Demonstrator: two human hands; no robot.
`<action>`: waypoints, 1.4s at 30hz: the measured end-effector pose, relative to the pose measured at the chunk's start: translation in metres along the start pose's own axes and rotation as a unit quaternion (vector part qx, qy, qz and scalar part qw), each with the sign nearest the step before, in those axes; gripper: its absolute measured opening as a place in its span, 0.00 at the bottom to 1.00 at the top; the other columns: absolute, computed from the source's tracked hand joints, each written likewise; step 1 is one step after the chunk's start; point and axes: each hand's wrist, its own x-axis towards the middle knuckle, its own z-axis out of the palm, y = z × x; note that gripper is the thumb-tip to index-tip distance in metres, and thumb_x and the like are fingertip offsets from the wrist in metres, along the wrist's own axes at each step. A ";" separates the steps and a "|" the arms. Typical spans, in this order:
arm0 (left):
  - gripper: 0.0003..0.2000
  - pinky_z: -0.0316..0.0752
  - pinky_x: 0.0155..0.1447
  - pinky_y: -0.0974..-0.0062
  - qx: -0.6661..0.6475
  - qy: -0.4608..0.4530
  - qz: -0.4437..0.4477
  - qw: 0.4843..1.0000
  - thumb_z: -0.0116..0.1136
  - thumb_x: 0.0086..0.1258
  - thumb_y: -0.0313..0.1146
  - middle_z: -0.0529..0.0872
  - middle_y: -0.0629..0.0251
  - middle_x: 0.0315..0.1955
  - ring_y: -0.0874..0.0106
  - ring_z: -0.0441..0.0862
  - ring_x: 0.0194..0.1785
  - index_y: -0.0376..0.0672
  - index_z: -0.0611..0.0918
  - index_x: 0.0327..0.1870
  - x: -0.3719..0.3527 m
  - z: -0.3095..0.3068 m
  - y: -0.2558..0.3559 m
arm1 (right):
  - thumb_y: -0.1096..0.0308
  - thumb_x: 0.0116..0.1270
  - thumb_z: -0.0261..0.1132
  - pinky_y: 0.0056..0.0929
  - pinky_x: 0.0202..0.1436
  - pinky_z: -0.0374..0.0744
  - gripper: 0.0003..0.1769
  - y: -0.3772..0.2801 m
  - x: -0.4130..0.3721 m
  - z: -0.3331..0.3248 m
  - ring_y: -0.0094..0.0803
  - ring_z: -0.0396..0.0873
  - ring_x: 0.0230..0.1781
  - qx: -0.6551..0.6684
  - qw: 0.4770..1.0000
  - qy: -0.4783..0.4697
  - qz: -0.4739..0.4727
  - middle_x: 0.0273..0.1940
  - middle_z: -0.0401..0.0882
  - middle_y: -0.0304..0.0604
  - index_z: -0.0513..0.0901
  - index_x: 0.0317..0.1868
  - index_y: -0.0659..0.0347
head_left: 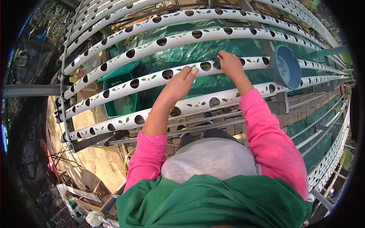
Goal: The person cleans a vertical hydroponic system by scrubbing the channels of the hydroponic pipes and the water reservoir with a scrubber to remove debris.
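My left hand [179,84] is closed with its fingertips pressed together at a white pipe [150,79] that has a row of round holes. A small pale green bit shows at those fingertips, too small to name. My right hand [231,65] grips a dark, lumpy, mesh-like clump [216,63] against the same pipe, just right of an open hole [205,66]. Small green leaf pieces [148,78] lie along the pipe between the holes. A blue-grey bucket [286,67] hangs or rests tilted at the pipes to the right of my right hand.
More white holed pipes run in parallel rows beyond [171,40] and nearer to me [197,103]. A green bin [121,99] stands below at the left. Green sheeting [171,53] lies under the pipes. A grey metal frame [34,90] bears their left ends.
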 end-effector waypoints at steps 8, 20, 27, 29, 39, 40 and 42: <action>0.16 0.57 0.21 0.78 0.001 -0.006 -0.010 1.000 0.42 0.78 0.47 0.66 0.74 0.18 0.81 0.61 0.19 0.42 0.75 0.43 0.020 0.027 0.009 | 0.53 0.70 0.57 0.46 0.48 0.76 0.20 0.061 0.063 0.004 0.54 0.80 0.43 -0.012 0.986 -0.165 0.038 0.42 0.84 0.56 0.84 0.42 0.62; 0.17 0.56 0.22 0.79 -0.009 0.029 -0.012 0.999 0.41 0.79 0.48 0.65 0.75 0.16 0.82 0.61 0.18 0.42 0.75 0.44 0.033 0.039 0.004 | 0.64 0.59 0.64 0.44 0.44 0.78 0.16 0.119 0.104 -0.004 0.35 0.85 0.39 0.009 0.806 -0.574 0.143 0.44 0.86 0.49 0.87 0.46 0.61; 0.18 0.57 0.23 0.80 -0.016 0.071 -0.012 0.997 0.42 0.79 0.48 0.65 0.75 0.16 0.82 0.61 0.18 0.42 0.75 0.43 0.029 0.035 -0.005 | 0.58 0.54 0.71 0.41 0.43 0.80 0.17 0.038 0.099 0.001 0.37 0.86 0.37 0.009 0.813 -0.567 0.135 0.41 0.87 0.49 0.88 0.42 0.58; 0.18 0.57 0.23 0.80 -0.019 0.084 -0.016 0.996 0.42 0.79 0.48 0.65 0.75 0.16 0.82 0.61 0.18 0.42 0.75 0.43 0.024 0.030 -0.010 | 0.58 0.56 0.69 0.38 0.39 0.80 0.17 -0.016 0.089 -0.013 0.35 0.86 0.38 0.094 0.777 -0.609 0.128 0.41 0.87 0.49 0.87 0.42 0.58; 0.14 0.59 0.25 0.79 -0.117 0.176 -0.052 0.976 0.44 0.78 0.44 0.65 0.75 0.17 0.82 0.62 0.20 0.42 0.74 0.40 -0.026 -0.021 -0.030 | 0.60 0.61 0.62 0.36 0.25 0.64 0.17 -0.146 0.105 0.064 0.25 0.62 0.22 0.253 0.874 -0.309 -0.277 0.21 0.66 0.32 0.67 0.23 0.60; 0.15 0.58 0.23 0.80 -0.110 0.191 -0.050 0.974 0.42 0.79 0.45 0.65 0.74 0.17 0.82 0.61 0.19 0.42 0.75 0.43 -0.031 -0.027 -0.036 | 0.59 0.63 0.63 0.34 0.24 0.61 0.20 -0.157 0.100 0.048 0.24 0.58 0.22 0.323 0.873 -0.264 -0.252 0.20 0.61 0.31 0.63 0.23 0.59; 0.16 0.57 0.21 0.81 -0.109 0.219 -0.055 0.968 0.41 0.79 0.46 0.66 0.74 0.17 0.82 0.61 0.17 0.42 0.76 0.45 -0.042 -0.042 -0.045 | 0.58 0.65 0.65 0.32 0.25 0.62 0.20 -0.173 0.088 0.019 0.22 0.59 0.23 0.383 0.854 -0.247 -0.249 0.21 0.61 0.31 0.63 0.25 0.58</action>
